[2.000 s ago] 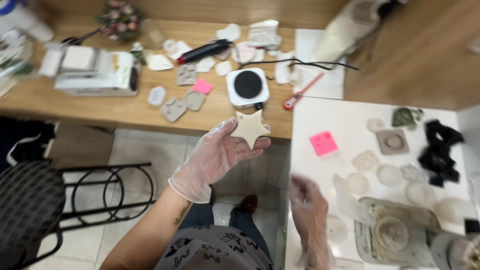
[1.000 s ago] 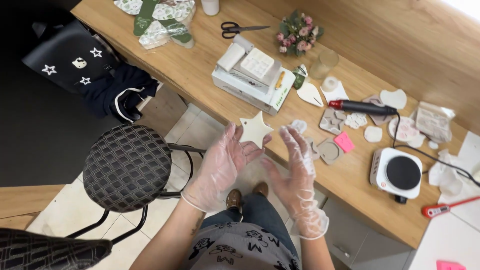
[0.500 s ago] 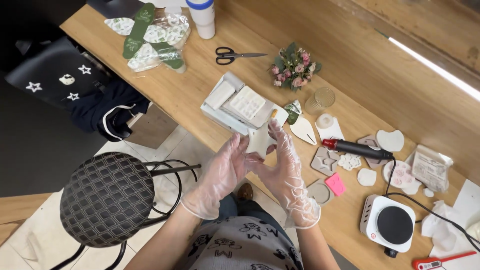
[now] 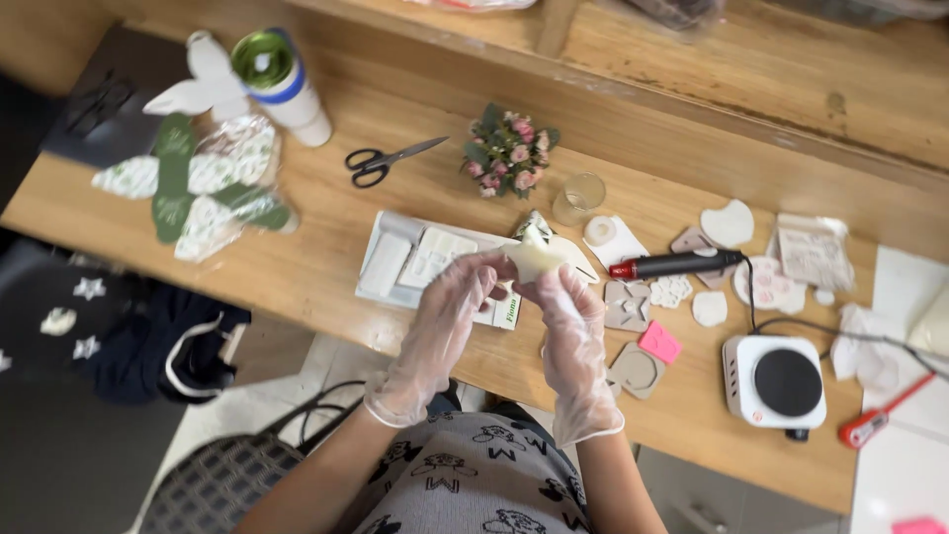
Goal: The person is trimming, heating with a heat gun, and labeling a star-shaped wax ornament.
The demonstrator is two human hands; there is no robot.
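Head view shows a long wooden table [image 4: 326,267] crowded with a grey tray [image 4: 415,262] of pale blocks, a white hotplate [image 4: 776,381] with a round black top, a green-lidded cup [image 4: 282,84], black scissors [image 4: 381,160], a small pink posy [image 4: 509,150], a clear glass [image 4: 578,198], a red-tipped black pen tool [image 4: 677,264] and flat pale casts. Above the tray, nothing blocking them, the left hand [image 4: 450,311] and right hand [image 4: 573,326], both in thin clear gloves, pinch a matte cream star [image 4: 534,257] between their fingertips. A pink square [image 4: 659,343] lies beside grey moulds.
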